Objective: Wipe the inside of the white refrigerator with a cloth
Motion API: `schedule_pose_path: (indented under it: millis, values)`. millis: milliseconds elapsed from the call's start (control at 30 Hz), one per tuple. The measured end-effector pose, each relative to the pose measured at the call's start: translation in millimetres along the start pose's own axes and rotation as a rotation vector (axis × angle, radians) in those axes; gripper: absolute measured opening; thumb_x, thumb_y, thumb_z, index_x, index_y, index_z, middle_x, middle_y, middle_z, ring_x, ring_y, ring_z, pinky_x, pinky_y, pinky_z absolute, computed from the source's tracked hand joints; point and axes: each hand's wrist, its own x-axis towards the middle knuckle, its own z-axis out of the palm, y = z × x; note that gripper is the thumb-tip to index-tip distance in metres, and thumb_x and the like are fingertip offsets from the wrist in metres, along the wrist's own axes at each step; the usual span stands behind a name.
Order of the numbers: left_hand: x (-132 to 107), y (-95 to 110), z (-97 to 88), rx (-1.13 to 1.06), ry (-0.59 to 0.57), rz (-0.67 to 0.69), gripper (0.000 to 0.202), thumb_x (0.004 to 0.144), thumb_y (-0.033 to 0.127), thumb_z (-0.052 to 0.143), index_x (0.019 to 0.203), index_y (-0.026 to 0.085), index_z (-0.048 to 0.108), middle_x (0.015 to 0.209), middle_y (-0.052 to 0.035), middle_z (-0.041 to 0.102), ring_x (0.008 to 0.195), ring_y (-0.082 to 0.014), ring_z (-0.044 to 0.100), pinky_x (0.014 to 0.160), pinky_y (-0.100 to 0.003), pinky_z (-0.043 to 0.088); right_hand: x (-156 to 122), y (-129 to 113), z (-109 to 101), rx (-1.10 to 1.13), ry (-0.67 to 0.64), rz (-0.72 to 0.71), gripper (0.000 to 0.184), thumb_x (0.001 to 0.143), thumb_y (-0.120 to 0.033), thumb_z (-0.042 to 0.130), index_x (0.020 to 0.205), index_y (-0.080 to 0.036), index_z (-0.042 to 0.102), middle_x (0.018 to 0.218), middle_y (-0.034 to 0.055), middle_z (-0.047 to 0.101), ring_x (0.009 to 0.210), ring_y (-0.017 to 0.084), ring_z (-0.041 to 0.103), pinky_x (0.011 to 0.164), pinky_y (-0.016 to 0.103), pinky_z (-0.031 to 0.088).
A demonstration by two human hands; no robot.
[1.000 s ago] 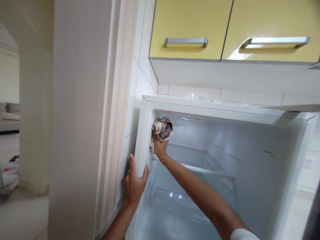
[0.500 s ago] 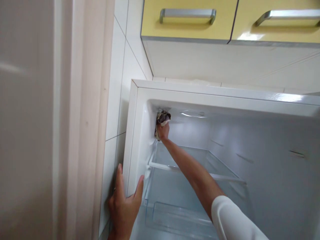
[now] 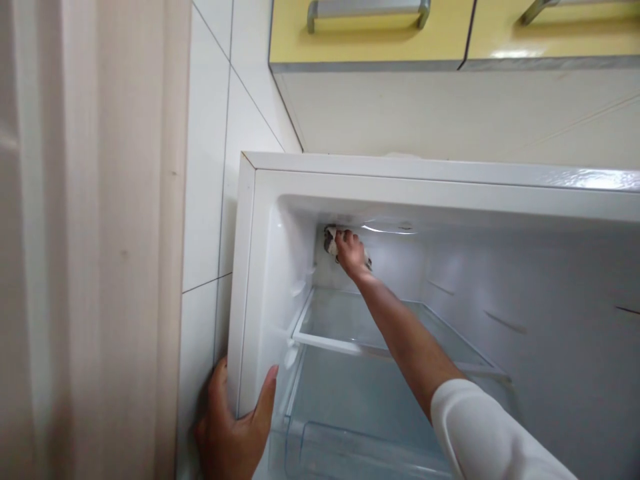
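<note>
My right hand (image 3: 351, 255) reaches deep into the open refrigerator (image 3: 249, 287), up in its back left corner. Its fingers press a crumpled cloth (image 3: 331, 241), pale with dark patches, against the back wall just below the ceiling. Part of the cloth is hidden behind the hand. My left hand (image 3: 235, 427) grips the refrigerator's left front edge, thumb on the inner side and fingers wrapped round the outside. Below my right arm lies a glass shelf (image 3: 340, 317) with a white front rim.
Yellow cabinets (image 3: 370, 40) with metal handles hang above the refrigerator. A pale wooden door frame (image 3: 125, 253) and white wall tiles (image 3: 205, 167) stand close on the left. Lower in the refrigerator is a clear drawer (image 3: 370, 447).
My right hand has moved with the cloth from the left side wall to the back wall, slightly right. The view has shifted a little; my left hand still holds the edge.
</note>
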Motion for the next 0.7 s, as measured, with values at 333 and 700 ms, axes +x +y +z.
schedule_pose_path:
  millis: [333, 700]
  values:
    - [-3, -3, -0.2, -0.018, -0.109, -0.144, 0.074, 0.086, 0.075, 0.057, 0.119, 0.009, 0.065, 0.091, -0.0174, 0.077, 0.072, -0.0325, 0.077, 0.057, -0.035, 0.059, -43, 129, -34, -0.242, 0.131, 0.484, 0.039, 0.097, -0.016, 0.044, 0.134, -0.018, 0.055, 0.126, 0.0207, 0.056, 0.109, 0.030, 0.060, 0.081, 0.036, 0.052]
    - [-3, 2, -2.6, -0.098, -0.173, -0.272, 0.075, 0.081, 0.071, 0.066, 0.123, 0.009, 0.066, 0.100, -0.0176, 0.076, 0.082, -0.0344, 0.076, 0.067, -0.040, 0.059, -71, 155, -16, -0.234, 0.110, 0.865, 0.040, 0.101, -0.016, 0.030, 0.130, -0.007, 0.056, 0.108, 0.0256, 0.062, 0.096, 0.032, 0.070, 0.075, 0.044, 0.058]
